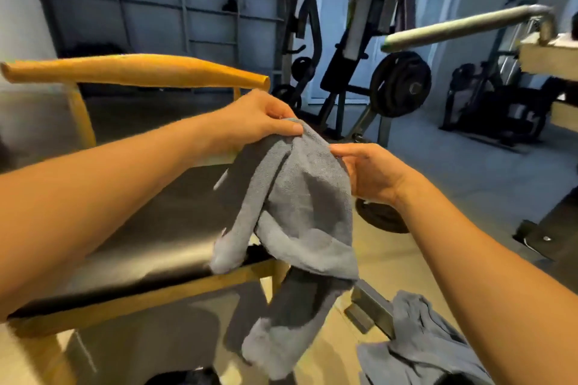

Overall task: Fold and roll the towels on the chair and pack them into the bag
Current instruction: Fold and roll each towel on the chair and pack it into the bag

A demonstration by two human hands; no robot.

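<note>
Fingers (294,128) of the left hand (259,119) and right hand (372,172) pinch the top edge of the grey towel (300,197), which hangs bunched past the front corner of the chair (140,212). Gripped so close together, it could fold twisted, or its tail could brush the floor (375,253). Both forearms reach forward, left hand higher, knuckles up.

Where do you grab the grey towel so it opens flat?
Take the grey towel by its top edge, from above, hands apart toward the corners. It hangs bunched with the left hand and right hand pinching that edge close together; spreading them would probably let it hang flat.
</note>
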